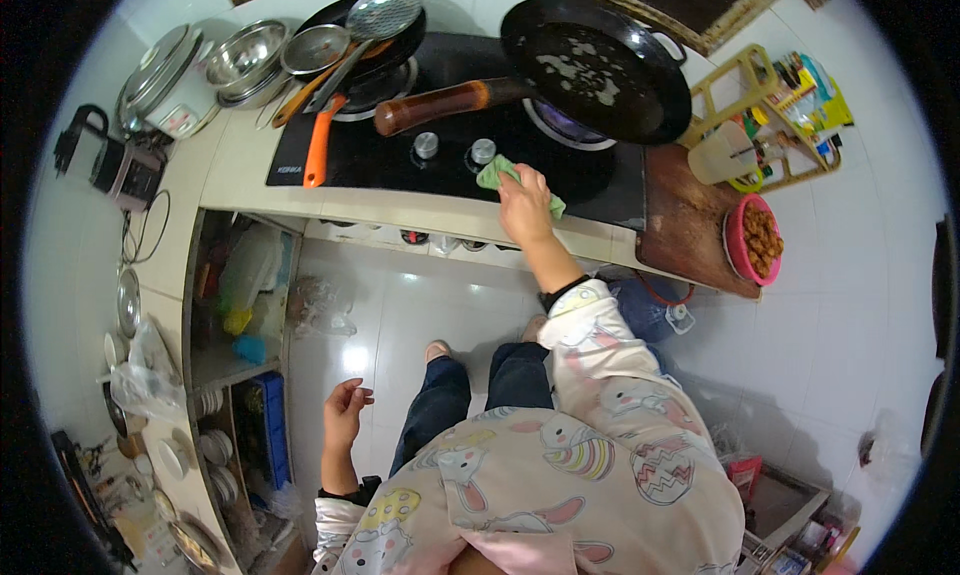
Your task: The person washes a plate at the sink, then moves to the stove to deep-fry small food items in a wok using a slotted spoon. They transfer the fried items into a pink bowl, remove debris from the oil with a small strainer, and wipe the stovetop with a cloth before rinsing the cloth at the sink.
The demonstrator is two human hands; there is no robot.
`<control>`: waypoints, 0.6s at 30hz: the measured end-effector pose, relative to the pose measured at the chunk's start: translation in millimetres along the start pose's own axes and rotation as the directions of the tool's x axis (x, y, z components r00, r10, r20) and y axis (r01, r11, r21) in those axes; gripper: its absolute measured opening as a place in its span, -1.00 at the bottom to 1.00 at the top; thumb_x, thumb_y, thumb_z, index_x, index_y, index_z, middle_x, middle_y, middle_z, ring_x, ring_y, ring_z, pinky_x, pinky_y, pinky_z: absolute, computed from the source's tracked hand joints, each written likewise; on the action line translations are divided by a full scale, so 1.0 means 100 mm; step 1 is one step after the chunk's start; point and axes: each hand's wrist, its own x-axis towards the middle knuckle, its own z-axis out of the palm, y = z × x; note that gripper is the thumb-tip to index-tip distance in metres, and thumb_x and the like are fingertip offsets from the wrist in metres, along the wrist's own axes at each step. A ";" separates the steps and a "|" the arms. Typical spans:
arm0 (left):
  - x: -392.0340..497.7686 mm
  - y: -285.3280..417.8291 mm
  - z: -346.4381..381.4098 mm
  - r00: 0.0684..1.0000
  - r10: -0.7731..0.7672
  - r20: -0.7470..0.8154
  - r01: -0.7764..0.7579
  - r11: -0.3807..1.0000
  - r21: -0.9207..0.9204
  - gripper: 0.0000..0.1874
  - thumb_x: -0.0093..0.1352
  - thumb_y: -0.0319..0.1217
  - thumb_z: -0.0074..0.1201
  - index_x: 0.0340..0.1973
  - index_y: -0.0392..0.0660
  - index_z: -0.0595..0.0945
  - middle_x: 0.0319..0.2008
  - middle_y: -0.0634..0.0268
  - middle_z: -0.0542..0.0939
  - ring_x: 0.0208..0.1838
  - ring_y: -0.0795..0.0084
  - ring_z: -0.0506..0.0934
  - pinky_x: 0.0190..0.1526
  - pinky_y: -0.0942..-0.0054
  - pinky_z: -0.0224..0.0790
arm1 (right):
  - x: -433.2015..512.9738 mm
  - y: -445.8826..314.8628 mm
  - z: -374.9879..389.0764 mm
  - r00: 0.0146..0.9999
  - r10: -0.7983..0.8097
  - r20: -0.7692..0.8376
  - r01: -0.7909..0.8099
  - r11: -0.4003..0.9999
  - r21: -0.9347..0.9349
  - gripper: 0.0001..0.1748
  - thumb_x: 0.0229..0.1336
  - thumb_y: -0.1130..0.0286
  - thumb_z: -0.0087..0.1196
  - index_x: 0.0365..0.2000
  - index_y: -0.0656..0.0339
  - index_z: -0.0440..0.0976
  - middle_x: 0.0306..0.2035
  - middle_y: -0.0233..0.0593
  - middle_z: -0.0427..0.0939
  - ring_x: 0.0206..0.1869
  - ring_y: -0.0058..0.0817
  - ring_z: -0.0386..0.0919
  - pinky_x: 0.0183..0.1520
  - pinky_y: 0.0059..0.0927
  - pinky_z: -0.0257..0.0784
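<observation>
My right hand point(525, 206) presses a folded green cloth point(493, 173) onto the front of the black glass gas hob point(450, 170), just below the right metal knob point(481, 152). Part of the cloth is hidden under the palm and fingers. My left hand point(345, 411) hangs over the floor by my side, fingers loosely bent and holding nothing. Behind the right hand, a black wok point(600, 72) with liquid and pale foam in it sits on the right burner, where a blue flame shows. Its brown wooden handle point(431, 108) points left across the hob.
A second pan point(390, 57) holds a skimmer point(384, 12), a strainer point(315, 50) and an orange-handled utensil point(324, 144). Right of the hob, a wooden board point(675, 207) carries a pink bowl of fried food point(742, 256) and a plastic jug point(716, 155). Steel bowls point(247, 57) and a rice cooker point(169, 87) stand left.
</observation>
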 end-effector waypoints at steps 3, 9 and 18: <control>0.04 0.05 0.04 1.000 0.003 0.029 -0.004 1.000 0.024 -0.71 0.33 -0.37 0.00 -0.11 -0.28 0.47 -0.36 0.17 0.58 -0.33 0.39 0.55 -0.26 0.50 0.37 | 0.03 0.62 -0.34 1.000 0.008 -0.017 -0.010 0.996 -0.087 -0.74 -0.02 0.45 -0.02 -0.25 0.15 0.51 -0.10 -0.10 0.39 -0.07 -0.12 0.31 -0.09 -0.16 0.30; 0.13 0.22 0.28 0.999 -0.034 0.033 0.031 0.996 0.088 -0.70 0.33 -0.34 0.02 -0.11 -0.26 0.47 -0.36 0.18 0.58 -0.33 0.39 0.56 -0.27 0.51 0.36 | -0.03 1.19 -0.72 0.928 0.358 0.105 -0.335 0.923 -0.191 -0.53 0.07 0.34 -0.03 0.03 0.21 0.31 0.15 0.01 0.15 0.17 -0.03 0.11 0.14 -0.16 0.16; 0.26 0.82 1.10 0.999 -0.014 0.051 0.003 0.978 0.209 -0.69 0.35 -0.39 -0.04 -0.06 -0.33 0.44 -0.36 0.14 0.58 -0.35 0.40 0.55 -0.24 0.51 0.39 | 0.17 2.26 -1.11 0.935 0.042 0.352 -0.105 0.981 0.161 -0.44 0.07 0.54 -0.02 0.12 0.29 0.18 0.21 0.08 0.05 0.24 0.00 0.04 0.24 -0.25 0.06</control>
